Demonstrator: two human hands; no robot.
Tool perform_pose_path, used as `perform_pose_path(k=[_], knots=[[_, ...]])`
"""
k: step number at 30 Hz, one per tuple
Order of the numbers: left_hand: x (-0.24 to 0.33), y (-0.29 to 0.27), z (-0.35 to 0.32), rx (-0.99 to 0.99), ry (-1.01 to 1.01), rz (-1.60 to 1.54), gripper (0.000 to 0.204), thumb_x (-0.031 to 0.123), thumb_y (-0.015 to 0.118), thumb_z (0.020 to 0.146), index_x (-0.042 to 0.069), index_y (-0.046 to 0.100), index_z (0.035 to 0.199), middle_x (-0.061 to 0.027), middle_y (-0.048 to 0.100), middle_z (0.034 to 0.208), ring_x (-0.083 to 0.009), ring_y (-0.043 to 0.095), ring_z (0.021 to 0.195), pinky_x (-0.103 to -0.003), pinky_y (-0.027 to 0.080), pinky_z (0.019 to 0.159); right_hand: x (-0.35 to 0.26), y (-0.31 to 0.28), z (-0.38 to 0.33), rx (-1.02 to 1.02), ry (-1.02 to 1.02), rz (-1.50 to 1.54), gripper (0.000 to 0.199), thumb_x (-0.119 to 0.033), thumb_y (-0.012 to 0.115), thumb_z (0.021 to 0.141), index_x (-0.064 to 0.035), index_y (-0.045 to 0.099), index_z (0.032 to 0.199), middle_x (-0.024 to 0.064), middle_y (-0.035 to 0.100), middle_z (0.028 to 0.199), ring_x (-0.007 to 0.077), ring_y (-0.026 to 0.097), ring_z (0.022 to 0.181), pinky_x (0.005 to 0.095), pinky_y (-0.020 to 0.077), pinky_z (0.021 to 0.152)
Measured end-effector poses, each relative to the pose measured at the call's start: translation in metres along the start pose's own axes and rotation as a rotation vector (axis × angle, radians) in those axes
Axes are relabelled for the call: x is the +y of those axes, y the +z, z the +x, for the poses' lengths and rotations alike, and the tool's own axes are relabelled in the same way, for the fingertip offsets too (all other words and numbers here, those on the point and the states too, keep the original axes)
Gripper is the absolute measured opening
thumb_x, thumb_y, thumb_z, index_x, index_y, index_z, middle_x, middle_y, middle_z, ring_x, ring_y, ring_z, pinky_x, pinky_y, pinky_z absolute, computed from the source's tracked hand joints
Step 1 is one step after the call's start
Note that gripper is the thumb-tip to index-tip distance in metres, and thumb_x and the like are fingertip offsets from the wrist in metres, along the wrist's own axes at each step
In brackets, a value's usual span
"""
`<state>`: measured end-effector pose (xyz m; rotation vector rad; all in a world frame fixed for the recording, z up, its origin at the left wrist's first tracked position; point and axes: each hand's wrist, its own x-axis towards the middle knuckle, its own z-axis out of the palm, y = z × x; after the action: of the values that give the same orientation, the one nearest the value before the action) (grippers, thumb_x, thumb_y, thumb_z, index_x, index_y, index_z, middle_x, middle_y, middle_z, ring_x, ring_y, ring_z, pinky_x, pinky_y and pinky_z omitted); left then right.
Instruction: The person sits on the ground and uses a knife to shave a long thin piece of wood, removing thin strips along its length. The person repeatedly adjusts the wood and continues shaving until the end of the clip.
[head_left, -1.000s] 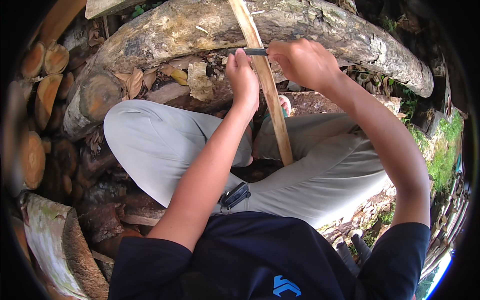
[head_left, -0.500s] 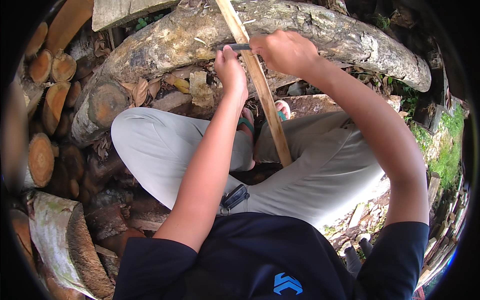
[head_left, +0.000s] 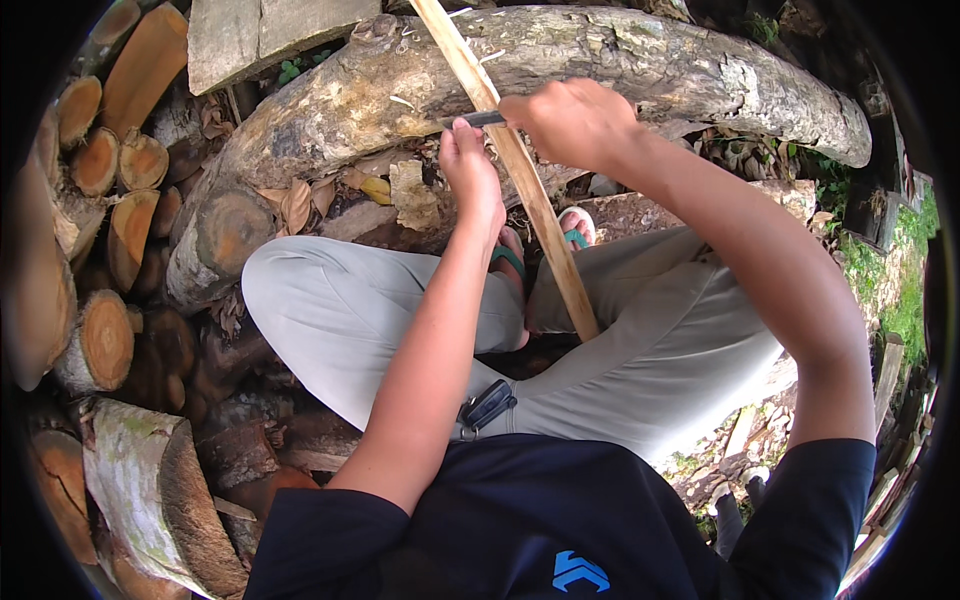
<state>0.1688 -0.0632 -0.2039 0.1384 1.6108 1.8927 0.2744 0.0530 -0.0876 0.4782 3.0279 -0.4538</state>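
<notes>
A long pale strip of wood [head_left: 520, 170] leans across a curved log, its lower end resting between my legs near my lap. Across the strip lies a dark knife blade [head_left: 483, 118], roughly at right angles to it. My right hand [head_left: 575, 120] is wrapped round the knife's handle end, on the right of the strip; the handle itself is hidden by the fingers. On the other side, my left hand [head_left: 470, 165] pinches the blade's far end between thumb and fingers. A few thin wood shavings [head_left: 401, 101] lie on the log.
The thick curved log [head_left: 680, 65] spans the far side. Cut logs [head_left: 105, 328] are stacked at the left, with a short split log [head_left: 165, 490] near me. A flat board [head_left: 270, 35] lies far left. My sandalled feet [head_left: 575, 228] are below the knife.
The view has shifted slightly, so most things appear lower and further right. Both hands keep their hold on the knife across the strip, with little movement along it.
</notes>
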Motion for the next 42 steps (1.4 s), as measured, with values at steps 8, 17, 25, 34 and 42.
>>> perform_pose_path(k=[8, 17, 25, 34, 42], knots=[[0.01, 0.007, 0.023, -0.006, 0.028, 0.009, 0.027, 0.037, 0.05, 0.105, 0.014, 0.053, 0.091, 0.0045, 0.053, 0.08, -0.0048, 0.044, 0.066, -0.024, 0.027, 0.052, 0.019, -0.006, 0.025, 0.068, 0.002, -0.009, 0.019, -0.01, 0.064, 0.087, -0.013, 0.068, 0.106, 0.0151, 0.073, 0.091, 0.0355, 0.071, 0.091, 0.0475, 0.0569, 0.077], [-0.002, 0.001, -0.038, 0.095, -0.094, -0.064, 0.03, 0.032, 0.048, 0.108, 0.01, 0.052, 0.089, 0.0039, 0.049, 0.082, -0.0056, 0.04, 0.071, -0.026, 0.034, 0.064, 0.006, -0.005, -0.009, -0.126, 0.004, 0.132, 0.008, -0.012, 0.064, 0.091, -0.0115, 0.068, 0.099, 0.0147, 0.07, 0.081, 0.0377, 0.069, 0.084, 0.0493, 0.0532, 0.075], [-0.001, 0.001, -0.034, -0.029, -0.04, -0.065, 0.029, 0.035, 0.049, 0.107, 0.012, 0.05, 0.091, 0.0012, 0.056, 0.083, -0.0085, 0.056, 0.072, -0.027, 0.042, 0.059, 0.001, 0.004, -0.025, 0.003, 0.04, 0.155, 0.012, -0.012, 0.06, 0.092, -0.0124, 0.067, 0.102, 0.0163, 0.071, 0.082, 0.0391, 0.069, 0.086, 0.0495, 0.0534, 0.075], [-0.01, 0.0, -0.02, -0.019, -0.051, -0.144, 0.026, 0.035, 0.044, 0.109, 0.012, 0.049, 0.099, -0.0001, 0.059, 0.09, -0.0129, 0.061, 0.08, -0.029, 0.046, 0.063, -0.005, -0.004, -0.012, -0.088, 0.063, 0.078, 0.02, -0.013, 0.066, 0.086, -0.0107, 0.069, 0.106, 0.0185, 0.073, 0.092, 0.0376, 0.071, 0.092, 0.0478, 0.0564, 0.08], [0.011, 0.009, -0.006, 0.077, -0.112, -0.097, 0.025, 0.034, 0.044, 0.108, 0.016, 0.049, 0.092, 0.0066, 0.047, 0.077, -0.0041, 0.04, 0.058, -0.024, 0.027, 0.043, -0.005, -0.003, 0.007, -0.032, 0.01, 0.038, 0.019, -0.013, 0.067, 0.085, -0.0094, 0.069, 0.104, 0.015, 0.073, 0.089, 0.0347, 0.072, 0.087, 0.0453, 0.0581, 0.075]])
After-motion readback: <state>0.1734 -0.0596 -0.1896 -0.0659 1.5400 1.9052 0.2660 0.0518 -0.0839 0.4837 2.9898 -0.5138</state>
